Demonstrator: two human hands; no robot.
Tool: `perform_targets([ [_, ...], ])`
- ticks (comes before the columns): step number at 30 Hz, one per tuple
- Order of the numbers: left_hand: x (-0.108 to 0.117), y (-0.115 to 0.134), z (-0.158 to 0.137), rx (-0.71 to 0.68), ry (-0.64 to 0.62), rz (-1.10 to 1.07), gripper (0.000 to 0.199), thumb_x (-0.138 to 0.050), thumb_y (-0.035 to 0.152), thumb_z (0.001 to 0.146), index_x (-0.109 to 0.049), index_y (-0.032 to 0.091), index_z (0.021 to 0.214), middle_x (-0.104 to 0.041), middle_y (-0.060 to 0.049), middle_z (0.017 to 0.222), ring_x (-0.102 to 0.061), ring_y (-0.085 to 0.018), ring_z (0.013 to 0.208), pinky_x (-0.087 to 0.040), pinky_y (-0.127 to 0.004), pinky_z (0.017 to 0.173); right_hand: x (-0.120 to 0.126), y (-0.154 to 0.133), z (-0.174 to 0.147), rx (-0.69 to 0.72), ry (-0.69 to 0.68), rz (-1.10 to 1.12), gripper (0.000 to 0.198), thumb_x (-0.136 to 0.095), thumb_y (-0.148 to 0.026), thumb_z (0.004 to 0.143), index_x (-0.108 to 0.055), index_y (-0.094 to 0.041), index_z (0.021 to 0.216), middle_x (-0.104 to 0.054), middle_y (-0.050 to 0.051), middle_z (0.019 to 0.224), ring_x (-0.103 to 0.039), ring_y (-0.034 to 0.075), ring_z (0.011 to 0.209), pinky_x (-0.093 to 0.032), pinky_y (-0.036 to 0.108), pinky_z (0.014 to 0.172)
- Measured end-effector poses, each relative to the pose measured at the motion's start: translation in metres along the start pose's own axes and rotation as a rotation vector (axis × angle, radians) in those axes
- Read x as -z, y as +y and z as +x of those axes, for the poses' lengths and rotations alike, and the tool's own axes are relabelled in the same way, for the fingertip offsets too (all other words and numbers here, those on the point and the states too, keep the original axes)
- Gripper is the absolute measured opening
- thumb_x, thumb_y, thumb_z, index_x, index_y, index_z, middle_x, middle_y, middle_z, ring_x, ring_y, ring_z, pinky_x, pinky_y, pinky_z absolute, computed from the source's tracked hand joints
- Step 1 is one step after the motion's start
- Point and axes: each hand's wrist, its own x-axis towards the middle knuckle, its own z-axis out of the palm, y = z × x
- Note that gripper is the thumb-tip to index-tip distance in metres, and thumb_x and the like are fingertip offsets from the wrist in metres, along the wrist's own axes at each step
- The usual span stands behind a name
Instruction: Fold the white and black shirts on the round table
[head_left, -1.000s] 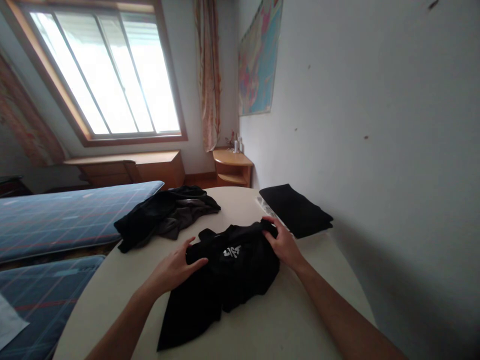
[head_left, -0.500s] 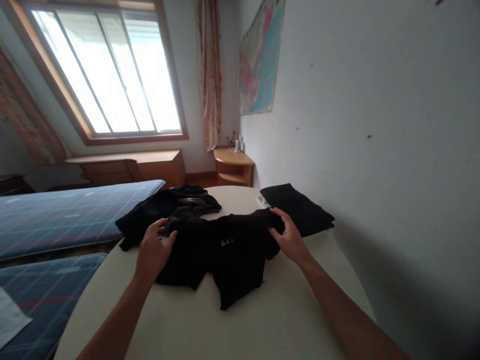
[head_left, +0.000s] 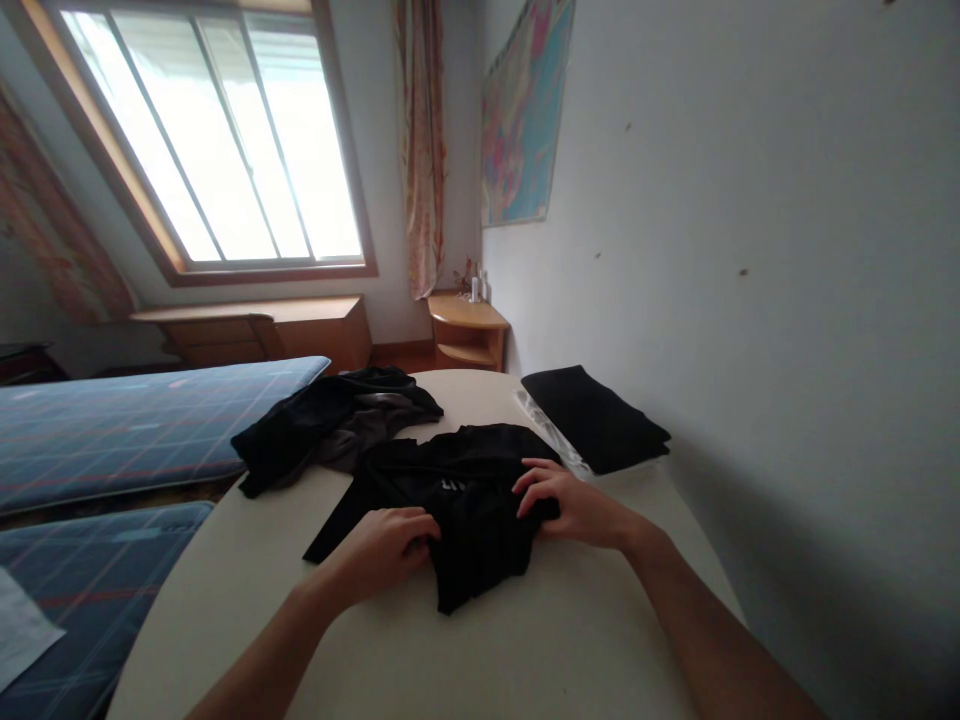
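A black T-shirt [head_left: 480, 520] with a small pale print lies crumpled in the middle of the round cream table [head_left: 420, 660]. My left hand [head_left: 379, 550] is at its near left part, fingers curled and pinching the cloth at the edge. On the opposite side my right hand [head_left: 577, 505] grips the shirt's right edge, fingers bent over the fabric and thumb low. One flap of cloth sticks out to the left, behind my left hand; another hangs toward me between the hands.
Behind on the left, a heap of black and grey clothing [head_left: 300, 430] touches the shirt. A folded black garment [head_left: 592, 415] rests on clear plastic [head_left: 551, 430] at the back right, near the wall [head_left: 795, 330]. Blue plaid mattresses [head_left: 150, 430] stand left of the table.
Both hands have left the shirt's far upper edge and come nearer to me and inward. That edge now lies down on the table, uncovering more of the grey clothing and the plastic.
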Motion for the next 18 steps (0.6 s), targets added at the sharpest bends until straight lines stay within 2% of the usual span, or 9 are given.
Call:
perform_targets([
  [2,0.005,-0.008,-0.001,0.063,0.125,-0.039,0.028,-0.048,0.018,0.084,-0.071,0.027,0.096,-0.074,0.000,0.083,-0.069,-0.017,0.075,-0.046,-0.024,0.068,0.001,0.000,0.002,0.007,0.118,-0.007,0.016,-0.067,-0.016,0.075,-0.077,-0.026,0.082,-0.071,0.004,0.096,-0.059,0.025,0.113,-0.045,0.041,0.101],
  [3,0.009,-0.013,-0.002,0.140,0.225,-0.082,0.025,-0.048,0.023,0.086,-0.070,0.026,0.098,-0.072,0.000,0.076,-0.068,-0.017,0.068,-0.046,-0.024,0.064,0.003,0.000,0.002,-0.021,0.225,-0.017,0.017,-0.063,-0.016,0.076,-0.076,-0.025,0.083,-0.071,0.003,0.090,-0.063,0.023,0.100,-0.049,0.038,0.092],
  [5,0.018,-0.025,-0.004,0.337,0.483,-0.204,0.024,-0.047,0.032,0.089,-0.066,0.024,0.102,-0.067,0.002,0.063,-0.063,-0.016,0.054,-0.045,-0.024,0.055,0.009,0.003,0.002,-0.140,0.502,-0.048,0.018,-0.060,-0.021,0.078,-0.075,-0.023,0.089,-0.067,0.002,0.078,-0.062,0.019,0.075,-0.051,0.032,0.073],
  [7,0.025,-0.039,-0.004,0.502,0.736,-0.364,0.030,-0.051,0.040,0.087,-0.063,0.020,0.106,-0.066,0.002,0.062,-0.063,-0.017,0.052,-0.045,-0.025,0.050,0.013,0.008,0.001,-0.278,0.737,-0.053,0.022,-0.059,-0.028,0.081,-0.073,-0.021,0.096,-0.060,-0.001,0.064,-0.058,0.017,0.059,-0.048,0.029,0.060],
  [9,0.027,-0.051,-0.001,0.563,0.861,-0.540,0.044,-0.057,0.046,0.082,-0.060,0.017,0.114,-0.069,-0.002,0.072,-0.068,-0.020,0.063,-0.051,-0.027,0.054,0.014,0.017,0.001,-0.356,0.827,0.028,0.028,-0.056,-0.033,0.084,-0.070,-0.020,0.104,-0.060,-0.002,0.061,-0.059,0.017,0.055,-0.049,0.029,0.056],
  [12,0.016,-0.059,0.006,0.509,0.829,-0.721,0.064,-0.061,0.052,0.078,-0.052,0.016,0.131,-0.071,-0.011,0.102,-0.071,-0.024,0.087,-0.057,-0.035,0.071,0.005,0.031,0.004,-0.411,0.753,0.203,0.035,-0.053,-0.035,0.087,-0.063,-0.021,0.117,-0.071,0.005,0.084,-0.069,0.020,0.066,-0.055,0.031,0.058],
  [14,0.004,-0.059,0.009,0.459,0.749,-0.689,0.072,-0.063,0.052,0.079,-0.045,0.017,0.139,-0.067,-0.014,0.116,-0.070,-0.024,0.098,-0.057,-0.037,0.080,-0.003,0.038,0.007,-0.411,0.701,0.225,0.040,-0.056,-0.036,0.086,-0.059,-0.021,0.124,-0.072,0.010,0.105,-0.073,0.022,0.080,-0.058,0.035,0.067],
  [16,-0.007,-0.055,0.009,0.428,0.649,-0.564,0.076,-0.065,0.048,0.079,-0.039,0.018,0.144,-0.066,-0.012,0.113,-0.069,-0.023,0.095,-0.056,-0.037,0.081,-0.011,0.042,0.008,-0.374,0.628,0.201,0.049,-0.061,-0.034,0.084,-0.054,-0.021,0.131,-0.071,0.012,0.114,-0.072,0.023,0.092,-0.058,0.039,0.081],
  [18,-0.014,-0.050,0.009,0.410,0.560,-0.434,0.076,-0.064,0.044,0.080,-0.037,0.018,0.146,-0.068,-0.006,0.097,-0.070,-0.022,0.082,-0.055,-0.036,0.077,-0.016,0.041,0.007,-0.355,0.536,0.172,0.057,-0.064,-0.030,0.083,-0.049,-0.022,0.138,-0.072,0.011,0.112,-0.071,0.024,0.099,-0.055,0.042,0.090],
])
